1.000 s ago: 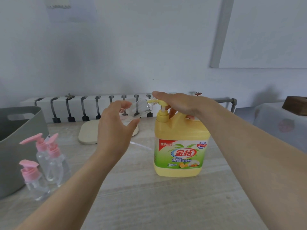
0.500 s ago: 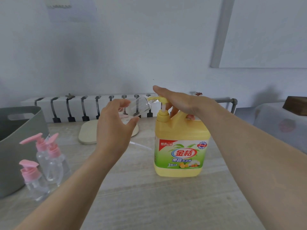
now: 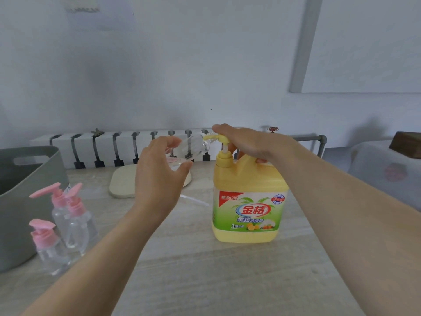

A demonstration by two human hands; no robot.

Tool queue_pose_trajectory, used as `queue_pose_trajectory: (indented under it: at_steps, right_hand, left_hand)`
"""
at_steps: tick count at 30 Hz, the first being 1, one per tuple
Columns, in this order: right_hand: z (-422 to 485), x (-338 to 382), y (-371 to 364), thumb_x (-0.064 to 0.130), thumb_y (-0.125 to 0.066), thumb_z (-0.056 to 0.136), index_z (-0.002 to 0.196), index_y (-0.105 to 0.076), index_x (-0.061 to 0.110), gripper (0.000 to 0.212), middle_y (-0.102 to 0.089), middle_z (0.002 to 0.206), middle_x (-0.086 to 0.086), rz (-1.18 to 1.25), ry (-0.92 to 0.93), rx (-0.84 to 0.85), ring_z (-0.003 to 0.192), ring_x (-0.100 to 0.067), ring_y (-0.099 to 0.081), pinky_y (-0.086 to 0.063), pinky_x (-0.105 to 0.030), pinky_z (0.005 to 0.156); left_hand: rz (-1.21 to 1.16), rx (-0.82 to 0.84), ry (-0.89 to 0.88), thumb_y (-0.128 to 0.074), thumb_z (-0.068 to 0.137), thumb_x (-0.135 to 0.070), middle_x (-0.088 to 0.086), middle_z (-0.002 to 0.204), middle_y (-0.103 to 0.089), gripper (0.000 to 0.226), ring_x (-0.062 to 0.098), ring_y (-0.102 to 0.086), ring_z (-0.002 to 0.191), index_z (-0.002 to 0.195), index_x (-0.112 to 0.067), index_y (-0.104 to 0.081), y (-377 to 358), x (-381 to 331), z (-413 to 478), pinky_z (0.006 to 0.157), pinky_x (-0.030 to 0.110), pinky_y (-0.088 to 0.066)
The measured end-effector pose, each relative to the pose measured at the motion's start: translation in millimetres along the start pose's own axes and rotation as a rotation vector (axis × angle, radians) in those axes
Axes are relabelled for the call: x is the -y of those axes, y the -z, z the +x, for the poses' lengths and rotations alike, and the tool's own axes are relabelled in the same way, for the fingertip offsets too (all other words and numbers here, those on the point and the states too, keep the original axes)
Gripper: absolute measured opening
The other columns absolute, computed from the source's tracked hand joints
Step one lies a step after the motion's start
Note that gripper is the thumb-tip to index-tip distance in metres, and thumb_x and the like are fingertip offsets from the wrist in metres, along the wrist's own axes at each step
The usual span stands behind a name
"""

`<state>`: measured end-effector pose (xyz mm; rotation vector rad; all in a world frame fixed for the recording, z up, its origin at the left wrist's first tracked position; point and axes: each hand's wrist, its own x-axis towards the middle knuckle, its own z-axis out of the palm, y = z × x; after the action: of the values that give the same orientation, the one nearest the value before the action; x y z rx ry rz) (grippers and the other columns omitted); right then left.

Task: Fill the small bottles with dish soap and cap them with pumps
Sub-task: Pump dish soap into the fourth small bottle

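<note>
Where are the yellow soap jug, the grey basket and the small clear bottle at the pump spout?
yellow soap jug (image 3: 249, 210), head view, on its front label.
grey basket (image 3: 13, 215), head view, on its outer wall.
small clear bottle (image 3: 193, 145), head view, on its clear body.

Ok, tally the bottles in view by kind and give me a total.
Small clear bottles with pink pumps: 3
Small clear bottle without pump, held in the left hand: 1
Large yellow dish soap jug: 1
Total: 5
</note>
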<state>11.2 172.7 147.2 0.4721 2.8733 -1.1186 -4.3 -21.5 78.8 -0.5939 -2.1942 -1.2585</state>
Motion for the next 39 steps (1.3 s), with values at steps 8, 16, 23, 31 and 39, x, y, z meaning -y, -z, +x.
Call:
queue_pose_trajectory:
  at_steps: [8,16,23,31,39]
  right_hand:
    - [-1.5,-0.4,-0.9,0.075,-0.030,0.086,0.101,-0.057,0.022,0.062,-0.058,0.087,0.002,0.001,0.036,0.000,0.082,-0.018,-0.057,-0.043,-0.040,0.084]
    - [-4.1,0.3,3.8,0.085,-0.027,0.077,0.086,-0.058,0.027,0.066,-0.056,0.088,0.007,0.001,-0.021,0.033,0.084,-0.018,-0.053,-0.039,-0.039,0.079]
    - [-2.6,-1.1,4.1,0.088,-0.028,0.072,0.087,-0.063,0.025,0.074,-0.061,0.102,-0.005,-0.020,-0.033,0.015,0.097,-0.027,-0.055,-0.039,-0.044,0.084]
    - [-2.4,-1.7,2.6,0.086,-0.031,0.075,0.088,-0.064,0.023,0.072,-0.062,0.099,-0.003,-0.025,-0.021,-0.004,0.089,-0.023,-0.056,-0.041,-0.040,0.080]
    - [-2.0,-3.6,0.3,0.075,-0.029,0.086,0.098,-0.063,0.020,0.066,-0.064,0.101,-0.005,-0.041,0.067,-0.023,0.090,-0.020,-0.060,-0.042,-0.040,0.085]
  left_hand:
    - [0.011,0.005,0.002,-0.076,0.082,-0.019,-0.009,0.116,-0.060,0.040,0.010,-0.052,0.112,0.118,-0.022,-0.057,0.1,0.6,-0.8,0.090,0.023,-0.035]
    - [-0.032,0.002,0.009,-0.075,0.082,-0.019,-0.011,0.116,-0.061,0.039,0.007,-0.052,0.110,0.117,-0.024,-0.057,-0.9,0.7,-1.6,0.089,0.023,-0.035]
    - [-0.036,-0.001,0.009,-0.075,0.083,-0.018,-0.012,0.115,-0.059,0.038,0.008,-0.052,0.112,0.116,-0.024,-0.057,0.2,-0.7,0.7,0.091,0.023,-0.035]
    - [-0.035,0.005,0.009,-0.075,0.083,-0.017,-0.012,0.115,-0.059,0.039,0.008,-0.052,0.114,0.118,-0.023,-0.057,1.1,-1.7,0.6,0.092,0.023,-0.035]
    - [-0.010,0.013,0.009,-0.075,0.083,-0.016,-0.011,0.116,-0.059,0.040,0.010,-0.051,0.114,0.119,-0.022,-0.057,0.6,-1.3,-0.3,0.090,0.021,-0.033]
